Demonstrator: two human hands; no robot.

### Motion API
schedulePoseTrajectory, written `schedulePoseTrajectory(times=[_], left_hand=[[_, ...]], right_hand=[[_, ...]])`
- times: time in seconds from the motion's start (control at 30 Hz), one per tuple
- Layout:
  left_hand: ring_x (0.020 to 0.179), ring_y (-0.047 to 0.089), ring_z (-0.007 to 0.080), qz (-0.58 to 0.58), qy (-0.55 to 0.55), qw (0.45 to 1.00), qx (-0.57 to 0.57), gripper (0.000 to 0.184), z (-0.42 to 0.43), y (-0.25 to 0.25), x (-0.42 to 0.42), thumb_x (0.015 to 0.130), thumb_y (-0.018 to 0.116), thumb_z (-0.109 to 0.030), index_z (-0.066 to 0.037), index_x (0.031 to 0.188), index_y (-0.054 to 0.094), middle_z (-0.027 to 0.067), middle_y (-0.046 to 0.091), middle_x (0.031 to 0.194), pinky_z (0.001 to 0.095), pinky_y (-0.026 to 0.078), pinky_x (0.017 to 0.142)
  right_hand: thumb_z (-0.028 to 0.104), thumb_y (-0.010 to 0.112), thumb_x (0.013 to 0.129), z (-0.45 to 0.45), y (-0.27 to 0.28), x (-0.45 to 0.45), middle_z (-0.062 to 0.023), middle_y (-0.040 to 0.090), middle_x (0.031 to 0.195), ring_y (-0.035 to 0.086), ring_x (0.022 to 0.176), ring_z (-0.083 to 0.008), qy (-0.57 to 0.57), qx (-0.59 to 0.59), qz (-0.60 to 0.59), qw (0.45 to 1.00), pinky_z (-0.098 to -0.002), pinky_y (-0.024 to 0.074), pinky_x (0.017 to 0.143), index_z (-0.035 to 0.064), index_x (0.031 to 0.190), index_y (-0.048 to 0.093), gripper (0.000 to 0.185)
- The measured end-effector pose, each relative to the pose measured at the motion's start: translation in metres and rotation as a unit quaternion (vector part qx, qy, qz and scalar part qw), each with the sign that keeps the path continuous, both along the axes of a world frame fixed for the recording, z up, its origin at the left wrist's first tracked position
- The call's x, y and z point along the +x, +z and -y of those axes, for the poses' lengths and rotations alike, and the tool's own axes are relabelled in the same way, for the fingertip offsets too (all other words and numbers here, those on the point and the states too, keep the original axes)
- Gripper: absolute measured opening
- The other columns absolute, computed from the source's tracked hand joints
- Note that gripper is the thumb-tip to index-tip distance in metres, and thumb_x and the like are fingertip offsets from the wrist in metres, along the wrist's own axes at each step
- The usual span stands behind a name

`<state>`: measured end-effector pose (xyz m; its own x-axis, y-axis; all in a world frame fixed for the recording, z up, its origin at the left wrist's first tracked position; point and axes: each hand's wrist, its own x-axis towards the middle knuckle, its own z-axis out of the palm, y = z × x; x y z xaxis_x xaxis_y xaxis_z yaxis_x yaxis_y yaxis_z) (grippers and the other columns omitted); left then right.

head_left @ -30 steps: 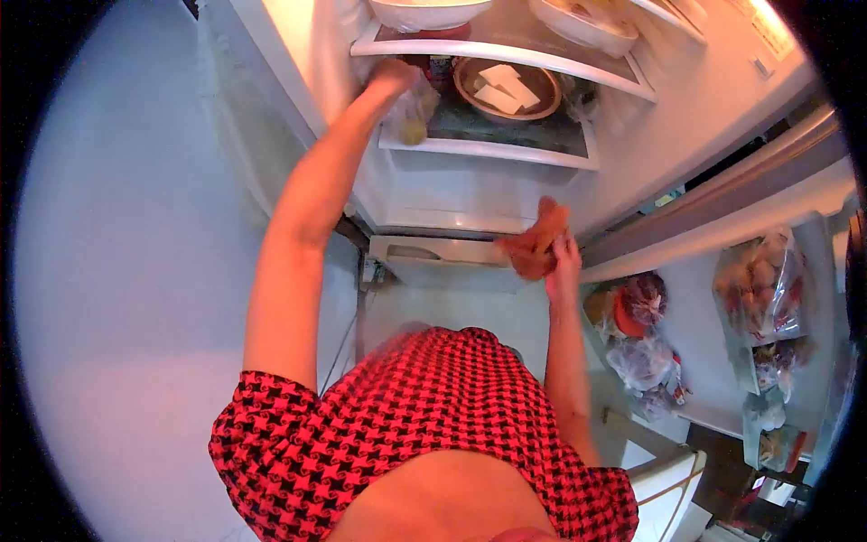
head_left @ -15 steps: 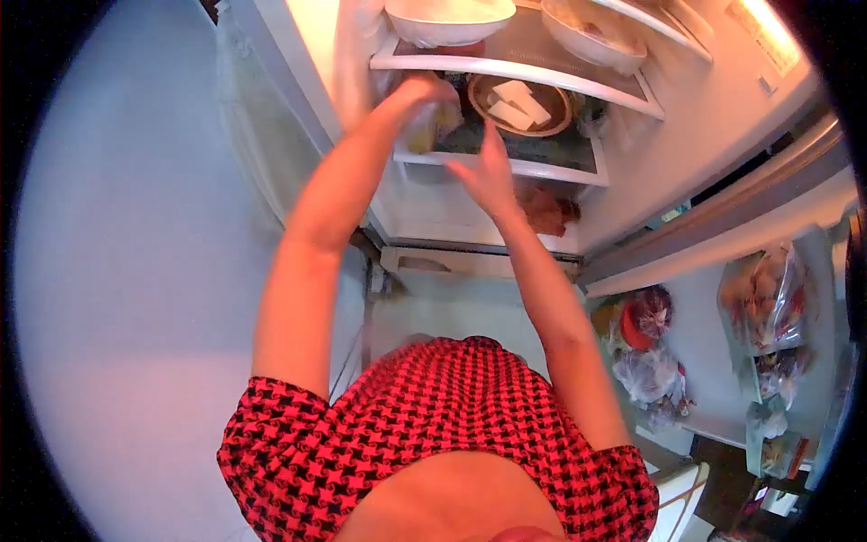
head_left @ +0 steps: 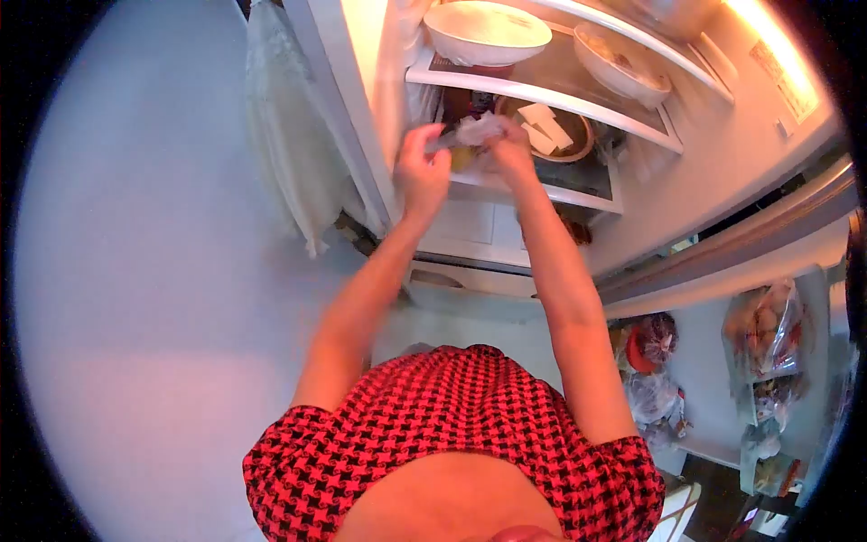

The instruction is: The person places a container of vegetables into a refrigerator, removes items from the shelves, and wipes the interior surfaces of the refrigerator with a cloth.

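Both hands reach into an open refrigerator at a lower shelf. A crumpled clear plastic bag (head_left: 476, 130) is stretched between them, with something yellowish showing low in it, too blurred to name. My left hand (head_left: 423, 173) is curled at the bag's left edge, thumb and fingers closed on it. On the other side my right hand (head_left: 511, 150) grips the bag's gathered top, its fingers partly hidden. Just behind the right hand, a round brown-rimmed basket or bowl (head_left: 589, 144) holds several flat white pieces (head_left: 546, 126).
On the shelf above stand a white bowl (head_left: 488, 34) and a second white bowl (head_left: 619, 68). The white shelf edge (head_left: 551, 98) runs just above my hands. The open door at right holds bagged items (head_left: 772, 330). A pale cloth (head_left: 293, 154) hangs at left.
My left hand has come out from deeper on the shelf with the plastic bag. My right hand, earlier open, has moved up to the bag and closed on it. The view has shifted slightly.
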<state>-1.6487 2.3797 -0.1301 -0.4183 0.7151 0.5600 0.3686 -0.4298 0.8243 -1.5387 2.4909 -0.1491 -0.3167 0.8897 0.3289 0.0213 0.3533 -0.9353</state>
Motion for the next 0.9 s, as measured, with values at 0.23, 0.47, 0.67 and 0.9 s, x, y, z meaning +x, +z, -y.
schedulePoseTrajectory(times=[0.23, 0.47, 0.67, 0.9], left_hand=[[0.110, 0.045, 0.0231, -0.105, -0.111, 0.982, -0.108, 0.071, 0.014, -0.034, 0.006, 0.061, 0.072, -0.022, 0.000, 0.122, 0.042, 0.0137, 0.045, 0.118, 0.0338, 0.037, 0.092], [0.107, 0.046, 0.0197, 0.172, -0.353, 0.891, -0.227, 0.066, 0.036, -0.036, 0.032, 0.063, 0.072, -0.017, 0.000, 0.119, 0.042, 0.0091, 0.045, 0.117, 0.0301, 0.039, 0.088], [0.100, 0.051, 0.0201, -0.168, -0.293, 0.936, -0.101, 0.054, 0.019, -0.074, 0.042, 0.066, 0.067, -0.010, -0.001, 0.114, 0.044, 0.0064, 0.049, 0.111, 0.0311, 0.043, 0.084], [0.100, 0.049, 0.0197, -0.329, -0.300, 0.889, -0.105, 0.049, 0.024, -0.069, 0.056, 0.080, 0.059, -0.027, -0.004, 0.120, 0.041, 0.0086, 0.050, 0.107, 0.0336, 0.040, 0.088]], right_hand=[[-0.002, 0.051, 0.072, 0.044, 0.010, 0.025, -0.0013, 0.058, 0.084, 0.054, 0.077, -0.0123, 0.186, -0.068, -0.195, 0.961, -0.0253, 0.0444, 0.071, 0.0019, 0.086, 0.060, 0.017], [0.000, 0.053, 0.072, 0.097, 0.022, 0.050, -0.0009, 0.058, 0.083, 0.052, 0.077, -0.0088, 0.152, -0.005, -0.053, 0.987, -0.0235, 0.0435, 0.069, 0.0023, 0.085, 0.058, 0.015], [0.003, 0.060, 0.069, 0.109, 0.013, 0.065, -0.0026, 0.058, 0.089, 0.052, 0.082, -0.0107, 0.172, 0.037, -0.033, 0.984, -0.0252, 0.0428, 0.074, 0.0028, 0.088, 0.057, 0.019], [0.014, 0.068, 0.065, 0.140, 0.022, 0.091, -0.0115, 0.057, 0.090, 0.053, 0.086, -0.0269, 0.114, 0.211, 0.194, 0.951, -0.0369, 0.0429, 0.079, 0.0038, 0.097, 0.059, 0.035]])
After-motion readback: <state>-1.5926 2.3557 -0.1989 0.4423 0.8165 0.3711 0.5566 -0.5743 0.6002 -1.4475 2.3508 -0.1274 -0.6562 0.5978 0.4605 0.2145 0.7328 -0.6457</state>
